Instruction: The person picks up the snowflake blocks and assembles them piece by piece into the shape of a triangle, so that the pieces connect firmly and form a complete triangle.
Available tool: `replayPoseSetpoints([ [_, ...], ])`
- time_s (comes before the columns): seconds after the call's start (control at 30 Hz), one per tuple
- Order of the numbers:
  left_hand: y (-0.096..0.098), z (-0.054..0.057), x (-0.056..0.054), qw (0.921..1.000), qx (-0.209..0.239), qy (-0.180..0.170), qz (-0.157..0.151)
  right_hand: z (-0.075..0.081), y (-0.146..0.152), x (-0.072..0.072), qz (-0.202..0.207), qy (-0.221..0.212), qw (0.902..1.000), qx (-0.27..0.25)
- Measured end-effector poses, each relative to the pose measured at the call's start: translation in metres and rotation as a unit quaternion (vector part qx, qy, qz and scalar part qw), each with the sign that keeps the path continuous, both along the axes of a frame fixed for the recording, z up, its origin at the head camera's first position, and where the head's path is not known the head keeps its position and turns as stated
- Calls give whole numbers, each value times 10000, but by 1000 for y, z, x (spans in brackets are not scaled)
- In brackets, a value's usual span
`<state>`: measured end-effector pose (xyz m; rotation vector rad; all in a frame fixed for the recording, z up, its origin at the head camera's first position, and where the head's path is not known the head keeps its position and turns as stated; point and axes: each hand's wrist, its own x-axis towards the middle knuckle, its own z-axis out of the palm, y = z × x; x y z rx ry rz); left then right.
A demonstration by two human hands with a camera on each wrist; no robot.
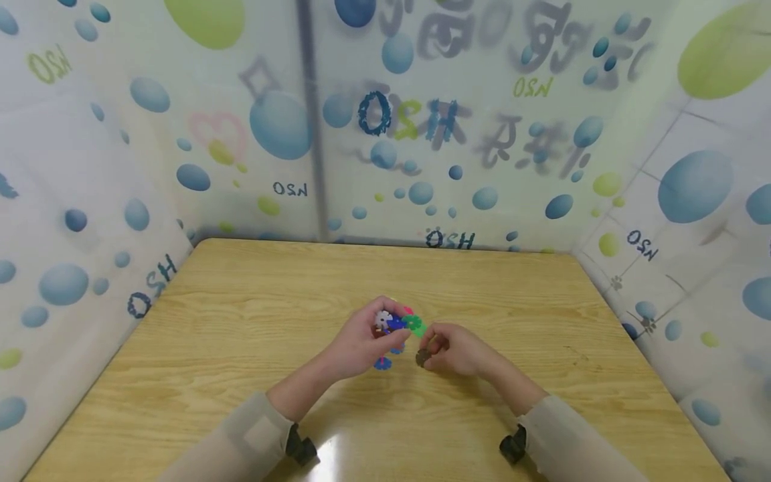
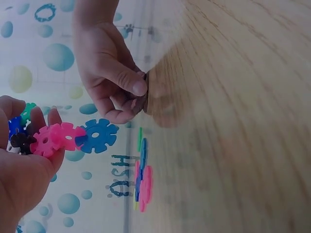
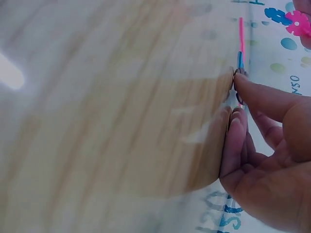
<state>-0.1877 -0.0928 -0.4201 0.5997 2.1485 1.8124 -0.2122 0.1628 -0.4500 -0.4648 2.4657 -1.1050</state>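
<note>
My left hand (image 1: 360,343) grips a joined cluster of notched plastic snowflake discs above the table. In the cluster are a white disc (image 1: 383,320), a dark blue disc (image 1: 396,323) and a green disc (image 1: 413,323). The left wrist view also shows a black disc (image 2: 22,141), pink discs (image 2: 47,141) and a blue disc (image 2: 98,136) sticking out past the fingers. Low at the tabletop, my right hand (image 1: 460,351) pinches a brown snowflake disc (image 1: 423,358) between thumb and fingers. The fingers partly cover that disc.
Several loose discs, among them a pink disc (image 2: 147,184) and a blue disc (image 2: 143,162), lie flat on the wooden table (image 1: 271,288) beyond the hands. Walls with a bubble print (image 1: 421,194) enclose the table at the back and sides.
</note>
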Motion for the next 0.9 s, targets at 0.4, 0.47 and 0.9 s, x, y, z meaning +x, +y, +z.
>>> replayPoseSetpoints([
  [0.4,1,-1,0,9998,85,153,85,3,16,6,-519,-314,9956,-717],
  [0.47,2,-1,0,9997,67,176,122,5,17,8,-683,-436,9910,-1066],
  [0.9,3,-2,0,9995,108,257,174,35,15,29,-1025,-720,9518,-2798],
])
